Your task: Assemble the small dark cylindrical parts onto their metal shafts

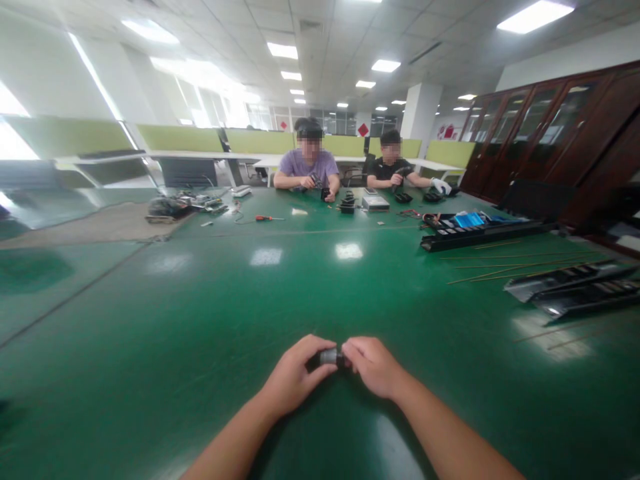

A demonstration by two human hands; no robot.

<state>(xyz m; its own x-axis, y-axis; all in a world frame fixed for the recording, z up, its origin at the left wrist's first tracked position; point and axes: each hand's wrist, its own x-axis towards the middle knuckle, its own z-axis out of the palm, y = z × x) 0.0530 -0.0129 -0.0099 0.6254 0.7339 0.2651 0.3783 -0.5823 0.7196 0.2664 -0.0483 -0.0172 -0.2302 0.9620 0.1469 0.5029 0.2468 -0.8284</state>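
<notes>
A small grey cylindrical part (329, 357) with a dark end lies between my hands, low in the middle of the head view. My left hand (298, 375) grips its grey body between thumb and fingers. On the other side, my right hand (373, 365) pinches the dark end at the right with its fingertips. The underside of the part and some of my fingers are hidden. Both hands are over the green table (210, 320).
Across the table sit two people (309, 163) (393, 163) handling dark parts. A red screwdriver (267, 218) lies near a cluttered pile (185, 205) at the far left. Long black trays (480, 232) (575, 287) and thin rods (500, 270) are on the right.
</notes>
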